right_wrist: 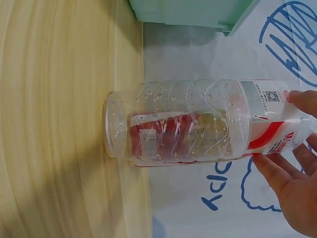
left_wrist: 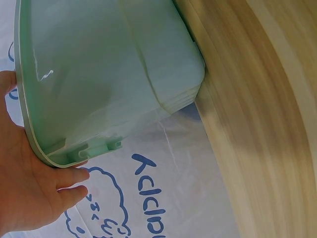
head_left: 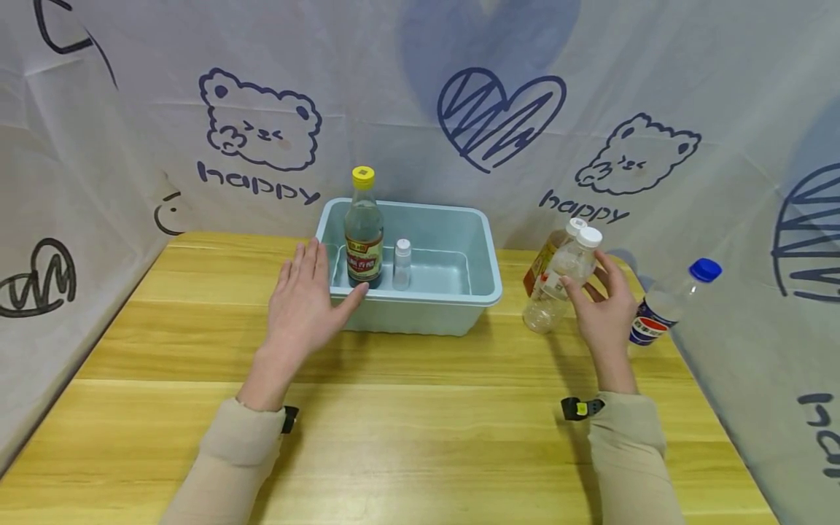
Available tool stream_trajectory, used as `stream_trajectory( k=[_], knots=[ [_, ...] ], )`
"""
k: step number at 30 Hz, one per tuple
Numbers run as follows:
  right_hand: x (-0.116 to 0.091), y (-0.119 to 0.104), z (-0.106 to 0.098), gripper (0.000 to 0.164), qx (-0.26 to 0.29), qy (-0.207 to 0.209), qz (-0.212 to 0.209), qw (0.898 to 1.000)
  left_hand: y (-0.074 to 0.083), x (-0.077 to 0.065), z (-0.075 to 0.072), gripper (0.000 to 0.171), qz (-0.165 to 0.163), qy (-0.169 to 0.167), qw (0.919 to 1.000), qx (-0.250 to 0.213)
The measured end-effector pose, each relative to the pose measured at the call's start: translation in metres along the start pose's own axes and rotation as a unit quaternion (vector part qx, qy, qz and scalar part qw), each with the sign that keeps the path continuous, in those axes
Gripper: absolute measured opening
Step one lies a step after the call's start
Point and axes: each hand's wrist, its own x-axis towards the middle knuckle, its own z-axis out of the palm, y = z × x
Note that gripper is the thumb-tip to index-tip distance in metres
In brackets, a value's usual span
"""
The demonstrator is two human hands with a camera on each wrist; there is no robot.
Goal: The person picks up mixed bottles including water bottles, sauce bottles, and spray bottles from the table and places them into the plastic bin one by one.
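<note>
My right hand (head_left: 607,310) holds a clear plastic bottle (head_left: 545,312) with a white cap, thumb on one side of its red-and-white label and fingers on the other. Water drops cling inside this bottle in the right wrist view. Whether its base touches the table, I cannot tell. My left hand (head_left: 302,295) rests on the front left corner of a pale green plastic bin (head_left: 433,298), its fingers extended over the rim. Inside the bin, a yellow-capped glass bottle (head_left: 364,251) with dark liquid stands beside a small clear white-capped bottle (head_left: 402,268).
Just behind the held bottle is another white-capped bottle with an orange-red label (head_left: 538,266), partly hidden. A blue-capped Pepsi bottle (head_left: 652,321) stands right of my right hand. A white cloth with drawings (head_left: 394,138) hangs behind the wooden table (head_left: 420,423).
</note>
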Motion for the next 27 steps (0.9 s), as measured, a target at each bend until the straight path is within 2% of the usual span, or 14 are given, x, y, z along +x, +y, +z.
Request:
stream_trajectory(
  k=[10, 15, 22, 27],
  knots=[
    [-0.001, -0.008, -0.003, 0.063, 0.014, 0.009, -0.021, 1.000, 0.000, -0.001, 0.001, 0.110, 0.002, 0.003, 1.0000, -0.002],
    [0.000, -0.017, -0.006, 0.062, 0.029, 0.022, -0.044, 0.998, 0.000, 0.000, 0.000, 0.110, 0.002, 0.001, 1.0000, -0.001],
    [0.000, -0.031, -0.009, 0.063, 0.037, 0.030, -0.051, 0.998, 0.000, 0.000, 0.000, 0.111, 0.001, 0.000, 1.0000, 0.001],
    [0.002, -0.037, -0.011, 0.063, 0.036, 0.039, -0.077, 0.996, 0.000, -0.001, 0.000, 0.111, 0.000, -0.002, 1.0000, 0.000]
  ],
)
